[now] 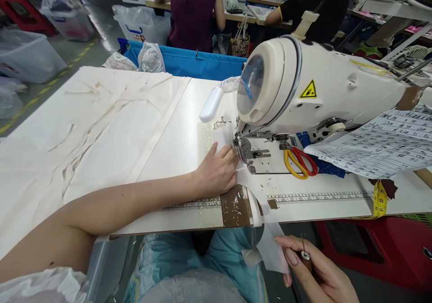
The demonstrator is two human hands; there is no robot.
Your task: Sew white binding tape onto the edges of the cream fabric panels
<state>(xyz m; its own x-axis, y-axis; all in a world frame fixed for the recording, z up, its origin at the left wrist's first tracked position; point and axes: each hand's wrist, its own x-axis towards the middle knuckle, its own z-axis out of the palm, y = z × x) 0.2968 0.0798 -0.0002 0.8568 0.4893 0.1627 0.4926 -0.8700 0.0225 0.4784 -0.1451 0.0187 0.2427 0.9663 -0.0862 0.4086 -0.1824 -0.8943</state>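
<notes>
My left hand (pixel 219 170) lies on the machine bed beside the presser foot (pixel 236 141), its fingers curled down on a white fabric strip (pixel 248 183). The strip runs from the needle area over the table's front edge. Below that edge, my right hand (pixel 315 269) pinches the hanging white fabric (pixel 272 249) between thumb and finger. It also holds a thin metal-tipped awl (pixel 306 259) with a wooden handle, pointing up from the palm. The white sewing machine (pixel 324 84) stands over the strip; my left fingers partly hide the fabric.
Scissors (pixel 300 162) with yellow and red handles lie right of the needle plate. Handwritten paper (pixel 378 143) leans by the machine, and a yellow tape measure (pixel 380 199) hangs nearby. White cloth (pixel 84 127) covers the left table. Two people sit beyond the blue bin (pixel 202 60).
</notes>
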